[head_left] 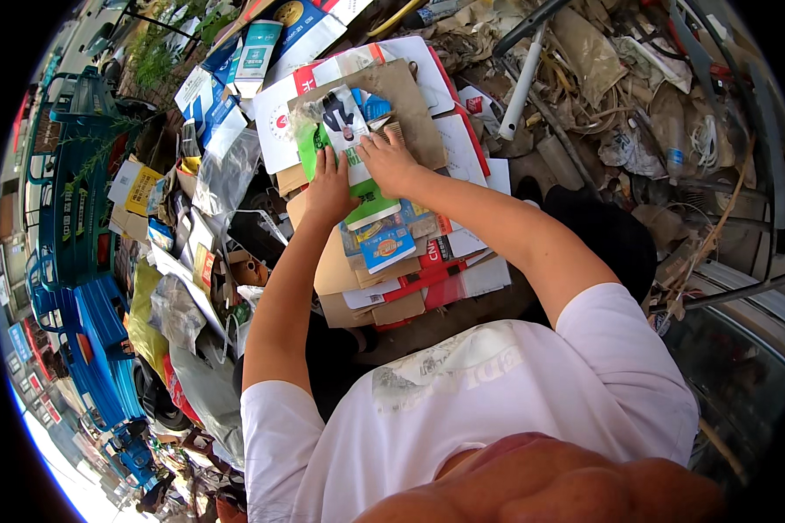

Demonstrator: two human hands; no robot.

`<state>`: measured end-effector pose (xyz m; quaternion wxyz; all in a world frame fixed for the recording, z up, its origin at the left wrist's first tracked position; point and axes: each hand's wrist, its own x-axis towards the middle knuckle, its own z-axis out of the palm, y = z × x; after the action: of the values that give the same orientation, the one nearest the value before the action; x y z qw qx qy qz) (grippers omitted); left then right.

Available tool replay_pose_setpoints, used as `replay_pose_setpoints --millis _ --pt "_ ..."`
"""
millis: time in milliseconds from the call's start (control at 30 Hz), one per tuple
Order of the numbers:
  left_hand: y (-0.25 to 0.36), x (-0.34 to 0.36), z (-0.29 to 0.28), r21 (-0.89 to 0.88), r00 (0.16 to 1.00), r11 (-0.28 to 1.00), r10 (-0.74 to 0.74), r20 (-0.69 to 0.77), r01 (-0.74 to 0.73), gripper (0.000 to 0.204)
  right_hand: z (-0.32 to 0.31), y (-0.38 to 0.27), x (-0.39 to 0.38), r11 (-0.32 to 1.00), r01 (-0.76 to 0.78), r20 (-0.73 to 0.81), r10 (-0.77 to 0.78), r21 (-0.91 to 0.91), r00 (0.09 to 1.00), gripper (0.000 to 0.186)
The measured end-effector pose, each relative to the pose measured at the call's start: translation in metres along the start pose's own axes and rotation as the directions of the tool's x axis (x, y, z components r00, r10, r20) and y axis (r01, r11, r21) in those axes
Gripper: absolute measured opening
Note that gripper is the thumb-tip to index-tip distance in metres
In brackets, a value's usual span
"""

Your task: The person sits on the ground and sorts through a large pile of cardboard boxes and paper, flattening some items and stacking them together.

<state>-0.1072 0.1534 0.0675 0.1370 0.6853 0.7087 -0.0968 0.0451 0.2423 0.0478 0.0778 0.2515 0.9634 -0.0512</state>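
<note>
Both hands rest on a stack of flattened cardboard and paper (pixel 419 87) in front of me. My left hand (pixel 330 187) lies on a green-and-white printed piece (pixel 375 205), its fingers extended forward. My right hand (pixel 388 161) lies on the upper right of that piece and the brown cardboard beside it (pixel 419 122), fingers laid out flat. A blue printed piece (pixel 385 246) lies lower on the stack, over brown sheets with red-edged white boards beneath.
Mixed paper, bags and cartons (pixel 201 261) heap at my left beside green crates (pixel 78 183) and blue crates (pixel 96 349). At right lie debris (pixel 602 87), a white pipe (pixel 521 83), dark metal bars (pixel 754 157) and a glass panel (pixel 733 375).
</note>
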Motion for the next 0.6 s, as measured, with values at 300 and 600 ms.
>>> replay_pose_setpoints --millis 300,600 --pt "-0.023 0.031 0.020 -0.106 0.986 0.994 -0.005 0.167 0.023 0.121 -0.012 -0.002 0.031 0.999 0.050 0.126 -0.048 -0.016 0.991 0.087" --pt "-0.026 0.036 0.014 -0.064 0.977 0.996 -0.041 0.210 0.056 0.124 -0.091 0.118 -0.053 0.938 0.052 -0.094 -0.021 0.343 0.995 0.021"
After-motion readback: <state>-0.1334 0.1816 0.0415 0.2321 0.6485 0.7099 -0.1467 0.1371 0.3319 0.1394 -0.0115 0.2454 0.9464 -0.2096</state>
